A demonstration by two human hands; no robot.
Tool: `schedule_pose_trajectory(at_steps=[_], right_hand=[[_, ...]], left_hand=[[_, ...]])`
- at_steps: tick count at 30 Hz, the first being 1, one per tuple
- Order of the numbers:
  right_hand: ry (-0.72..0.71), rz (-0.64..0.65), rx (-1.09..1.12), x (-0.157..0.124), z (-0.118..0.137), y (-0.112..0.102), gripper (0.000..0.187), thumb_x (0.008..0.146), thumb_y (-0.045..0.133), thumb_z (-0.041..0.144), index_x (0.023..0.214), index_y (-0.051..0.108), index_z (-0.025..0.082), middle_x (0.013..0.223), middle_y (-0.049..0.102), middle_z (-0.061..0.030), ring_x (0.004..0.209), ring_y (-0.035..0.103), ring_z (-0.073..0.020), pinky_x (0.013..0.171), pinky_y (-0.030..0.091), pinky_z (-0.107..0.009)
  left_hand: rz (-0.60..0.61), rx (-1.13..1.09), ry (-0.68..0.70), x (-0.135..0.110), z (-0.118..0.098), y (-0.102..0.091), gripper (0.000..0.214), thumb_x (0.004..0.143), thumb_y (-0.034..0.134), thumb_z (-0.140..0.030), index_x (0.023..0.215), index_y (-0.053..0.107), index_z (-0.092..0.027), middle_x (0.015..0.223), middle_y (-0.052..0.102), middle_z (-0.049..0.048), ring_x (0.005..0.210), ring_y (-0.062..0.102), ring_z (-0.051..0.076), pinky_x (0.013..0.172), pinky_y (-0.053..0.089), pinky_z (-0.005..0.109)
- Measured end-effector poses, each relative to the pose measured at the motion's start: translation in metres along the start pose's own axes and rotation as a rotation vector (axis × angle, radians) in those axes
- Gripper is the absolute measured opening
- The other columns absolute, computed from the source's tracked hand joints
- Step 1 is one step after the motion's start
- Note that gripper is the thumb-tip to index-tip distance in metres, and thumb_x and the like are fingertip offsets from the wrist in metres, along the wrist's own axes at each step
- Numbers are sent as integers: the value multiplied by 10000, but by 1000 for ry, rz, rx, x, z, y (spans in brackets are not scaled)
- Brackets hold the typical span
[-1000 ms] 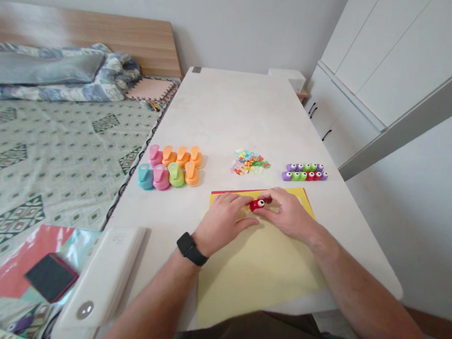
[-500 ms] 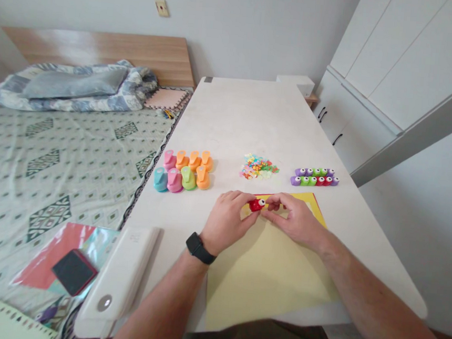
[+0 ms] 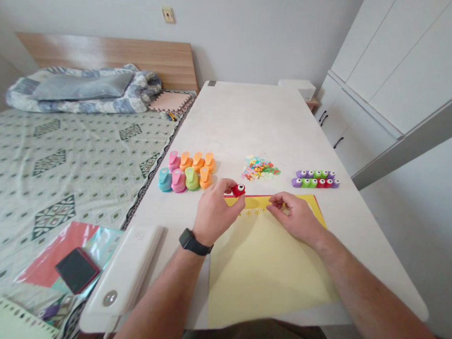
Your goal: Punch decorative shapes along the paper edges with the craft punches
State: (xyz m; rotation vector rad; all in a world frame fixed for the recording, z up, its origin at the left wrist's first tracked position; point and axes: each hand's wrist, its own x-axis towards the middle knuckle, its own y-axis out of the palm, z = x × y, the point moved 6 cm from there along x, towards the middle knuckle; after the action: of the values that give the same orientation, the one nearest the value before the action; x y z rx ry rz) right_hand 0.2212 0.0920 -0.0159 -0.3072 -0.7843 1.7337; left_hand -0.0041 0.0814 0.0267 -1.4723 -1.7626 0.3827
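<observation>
From my end I have the one red punch at the fingertips of the left hand, which pinches it beyond the thumb, its white round top with a dark heart mark turned up to me. The right hand sits well apart from it, fingers curled with the thumb close to them, and I can't tell whether anything is caught there. Under both hands I see a pale yellow sheet over a brighter yellow sheet, with at least two small flower shapes near the pale one's far edge, between the hands. Farther out I count eight large punches on the left in two rows of four: four orange, two pink, one green, one teal. On the right I count eleven small punches, five behind six: five purple, four green, two red. Between those groups lies a pile of paper cut-outs, too many for me to count, on the white surface. Half a second ago I had the punch between both hands; now the left hand has carried it leftward, opening a gap that bares the flower shapes.
</observation>
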Motion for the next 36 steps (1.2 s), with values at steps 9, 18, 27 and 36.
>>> schedule_pose_trajectory(at_steps=[9,18,27,36], right_hand=[[26,2,3,2,-11,4,150,932,648,345,1017,688,228,931,733,-36,838,673,-183,782,518,-325],[33,-23,0,2,-16,5,144,929,638,330,1014,690,226,933,736,-41,827,672,-183,762,518,-321],[20,-16,-3,2,-15,7,109,929,627,302,996,683,236,931,727,-26,836,669,-175,778,517,-314],[-7,-8,-22,2,-13,9,97,927,631,286,994,677,233,927,719,-25,837,659,-172,770,512,-308]], left_hand=[[13,-40,-67,5,12,-6,196,863,669,-300,1027,605,-213,1007,739,27,921,694,192,842,516,338],[229,-394,-208,-3,19,-13,261,913,654,-317,1140,549,-243,1081,731,36,895,691,172,748,503,295],[319,-1004,-456,-23,10,-2,387,848,760,-255,1165,538,-241,1046,697,19,817,635,107,730,488,236],[382,-902,-416,-29,-6,22,332,881,746,-391,1068,542,-206,837,609,-27,707,525,79,632,406,204]])
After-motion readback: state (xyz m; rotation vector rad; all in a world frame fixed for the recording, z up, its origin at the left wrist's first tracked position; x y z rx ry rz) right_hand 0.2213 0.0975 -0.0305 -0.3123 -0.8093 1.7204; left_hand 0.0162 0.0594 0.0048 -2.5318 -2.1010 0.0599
